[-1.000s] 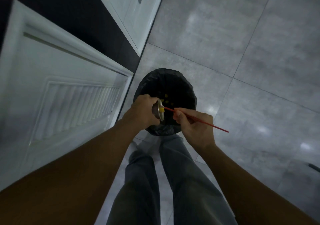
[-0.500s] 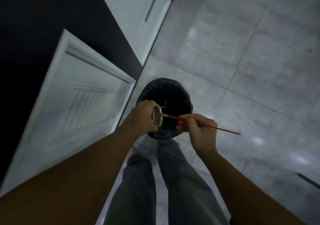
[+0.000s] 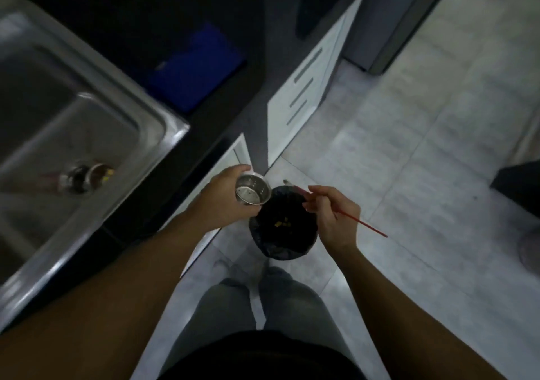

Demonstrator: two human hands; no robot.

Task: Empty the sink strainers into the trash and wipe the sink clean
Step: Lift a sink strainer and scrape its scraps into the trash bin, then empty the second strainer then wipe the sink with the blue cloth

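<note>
Near the middle of the frame, a perforated metal sink strainer [image 3: 253, 193] is being gripped by the left hand [image 3: 225, 201], the fingers wrapped round its wall and its open mouth tipped toward the camera; its inside is looking bare. Just right of it, a thin red stick [image 3: 349, 217] is being pinched between the fingers of the right hand [image 3: 333, 219], the long end slanting toward the lower right and the short end pointing toward the strainer without touching it. Directly below and between both hands, a trash bin [image 3: 283, 227] lined with a black bag is being stood over on the pale tiled floor [image 3: 409, 151], with a few yellow scraps [image 3: 282, 223] lying inside. At the left of the frame, a steel sink [image 3: 87, 134] is being shown blurred, and a second strainer [image 3: 87, 175] with yellow bits is sitting at its drain. A blue object [image 3: 195, 64] is lying on the dark counter [image 3: 146, 14] at the upper centre, and white cabinet fronts [image 3: 304, 93] are running toward the upper right. At the bottom, grey trouser legs [image 3: 233, 300] are being seen.
</note>
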